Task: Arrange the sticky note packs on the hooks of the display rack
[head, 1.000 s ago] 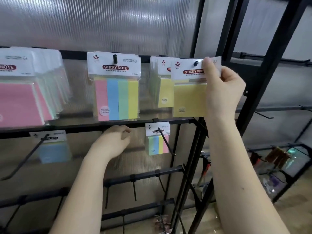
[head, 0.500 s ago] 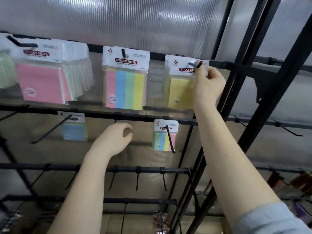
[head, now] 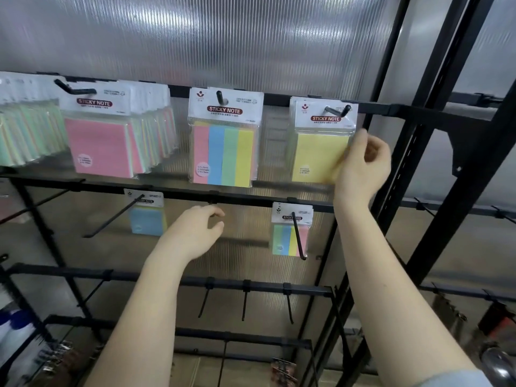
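Hanging yellow pack on hook

Both arms reach up — bare forearms raised. The right hand sits higher, fingers loosely curled. The left hand hangs lower — half open, empty.

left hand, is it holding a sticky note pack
No, the left hand is empty, its fingers loosely curled in front of the rack's back panel, apart from every pack.

"STICKY NOTE" reads in white on a red band on the pink pack's header card, the striped pack's, and the yellow pack's; smaller print is illegible.
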Action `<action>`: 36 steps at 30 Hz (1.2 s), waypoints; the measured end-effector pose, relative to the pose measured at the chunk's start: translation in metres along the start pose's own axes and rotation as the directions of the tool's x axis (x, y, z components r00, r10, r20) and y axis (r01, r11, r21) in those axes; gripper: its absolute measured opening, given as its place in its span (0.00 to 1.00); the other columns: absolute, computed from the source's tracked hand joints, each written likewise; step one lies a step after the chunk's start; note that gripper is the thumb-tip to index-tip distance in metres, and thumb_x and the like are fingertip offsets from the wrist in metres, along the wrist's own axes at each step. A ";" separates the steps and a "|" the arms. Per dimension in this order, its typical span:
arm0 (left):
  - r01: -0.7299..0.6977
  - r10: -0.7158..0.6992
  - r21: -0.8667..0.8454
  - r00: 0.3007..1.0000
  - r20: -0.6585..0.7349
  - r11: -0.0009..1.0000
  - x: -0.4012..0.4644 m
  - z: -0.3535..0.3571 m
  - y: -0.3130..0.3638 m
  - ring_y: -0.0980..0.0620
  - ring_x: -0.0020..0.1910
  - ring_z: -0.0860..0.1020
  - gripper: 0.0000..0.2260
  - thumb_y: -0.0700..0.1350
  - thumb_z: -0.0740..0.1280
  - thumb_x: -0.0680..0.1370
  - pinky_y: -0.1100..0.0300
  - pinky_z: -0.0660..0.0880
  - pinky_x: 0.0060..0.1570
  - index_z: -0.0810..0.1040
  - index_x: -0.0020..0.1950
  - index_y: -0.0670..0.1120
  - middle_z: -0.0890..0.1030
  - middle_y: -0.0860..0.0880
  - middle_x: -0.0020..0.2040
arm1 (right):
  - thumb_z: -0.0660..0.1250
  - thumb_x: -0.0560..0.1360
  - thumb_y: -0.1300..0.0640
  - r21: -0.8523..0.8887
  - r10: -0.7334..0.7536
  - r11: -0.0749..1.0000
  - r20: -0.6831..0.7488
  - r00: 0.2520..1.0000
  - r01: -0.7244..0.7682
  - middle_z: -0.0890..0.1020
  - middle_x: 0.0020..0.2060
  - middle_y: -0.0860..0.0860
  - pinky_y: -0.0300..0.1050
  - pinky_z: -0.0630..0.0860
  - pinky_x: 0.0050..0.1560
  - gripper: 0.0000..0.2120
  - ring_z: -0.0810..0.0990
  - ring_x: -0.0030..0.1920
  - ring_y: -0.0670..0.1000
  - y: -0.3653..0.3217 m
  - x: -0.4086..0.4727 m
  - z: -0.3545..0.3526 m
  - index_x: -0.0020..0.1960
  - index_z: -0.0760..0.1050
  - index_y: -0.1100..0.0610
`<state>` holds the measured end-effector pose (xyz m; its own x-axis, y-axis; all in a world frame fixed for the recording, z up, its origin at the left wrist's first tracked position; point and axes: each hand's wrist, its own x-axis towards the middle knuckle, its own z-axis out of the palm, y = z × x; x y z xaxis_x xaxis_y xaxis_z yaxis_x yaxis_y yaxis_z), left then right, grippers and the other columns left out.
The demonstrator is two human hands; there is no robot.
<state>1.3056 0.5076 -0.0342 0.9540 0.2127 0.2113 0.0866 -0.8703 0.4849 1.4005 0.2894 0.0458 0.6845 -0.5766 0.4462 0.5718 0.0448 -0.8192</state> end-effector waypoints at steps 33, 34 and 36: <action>0.044 -0.046 -0.071 0.999 -0.022 0.997 -0.030 -0.006 -0.009 0.53 0.60 0.72 0.12 0.46 0.60 0.80 0.60 0.69 0.55 0.74 0.63 0.51 0.73 0.50 0.63 | 0.60 0.80 0.52 -0.460 0.539 0.813 0.365 0.759 -0.356 0.68 0.28 0.50 0.37 0.62 0.26 0.18 0.65 0.29 0.48 0.113 -0.078 -0.046 0.34 0.64 0.58; 0.046 -0.047 -0.073 0.999 -0.022 0.996 -0.030 -0.005 -0.008 0.53 0.60 0.72 0.12 0.46 0.60 0.80 0.60 0.69 0.56 0.74 0.63 0.51 0.74 0.51 0.63 | 0.60 0.80 0.52 -0.459 0.540 0.814 0.369 0.756 -0.357 0.68 0.28 0.50 0.37 0.63 0.26 0.19 0.66 0.30 0.48 0.112 -0.077 -0.048 0.33 0.64 0.58; 0.044 -0.046 -0.084 0.999 -0.023 0.995 -0.030 -0.003 -0.006 0.53 0.59 0.73 0.12 0.46 0.60 0.80 0.60 0.69 0.56 0.75 0.63 0.51 0.74 0.51 0.63 | 0.60 0.79 0.52 -0.463 0.554 0.805 0.364 0.749 -0.370 0.68 0.28 0.51 0.40 0.65 0.35 0.19 0.67 0.33 0.51 0.110 -0.077 -0.053 0.31 0.63 0.55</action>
<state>1.2760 0.5083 -0.0409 0.9423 0.2626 0.2078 0.1041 -0.8195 0.5636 1.3867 0.2954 -0.0976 0.9939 -0.1098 0.0117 -0.0024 -0.1279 -0.9918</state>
